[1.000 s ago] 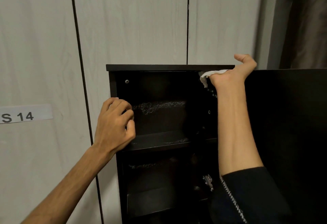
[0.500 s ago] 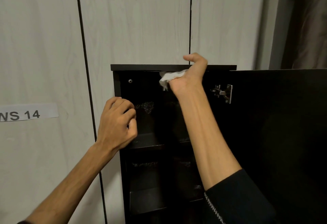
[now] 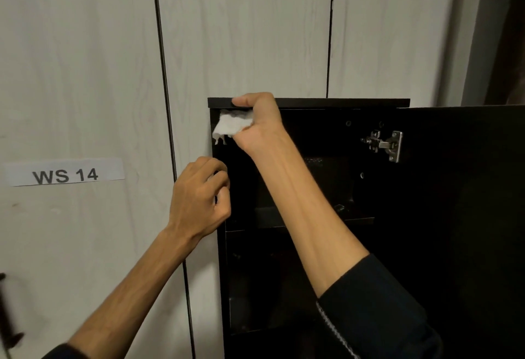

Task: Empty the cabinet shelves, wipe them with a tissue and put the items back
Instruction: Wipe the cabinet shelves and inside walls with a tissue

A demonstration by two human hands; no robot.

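Two hands work at the black cabinet, seen from the head camera, the only view. Every place below is given relative to that cabinet.

Its door stands swung open at its right side, with a metal hinge showing on the inner edge near the top. Its top panel runs as a thin dark strip across the opening.

At the cabinet's upper left corner the right hand is raised, fingers curled around a crumpled white tissue. The thumb lies along the front edge of the top panel, and the tissue sits just under that panel, against the inside of the left wall. A ragged corner of the tissue hangs down past the fingers. A dark sleeve with a light stitched trim covers the right forearm low in front of the cabinet.

Lower down, the left hand is at the cabinet's left front edge, fingers curled in. Whether it actually grips that edge or just rests against it, I cannot tell (the fingertips vanish into the dark interior).

Inside, an upper shelf shows level with the left wrist, and the compartment below it is too dark to read.

Left of the cabinet, pale wood-grain panels carry a paper label reading "WS 14".
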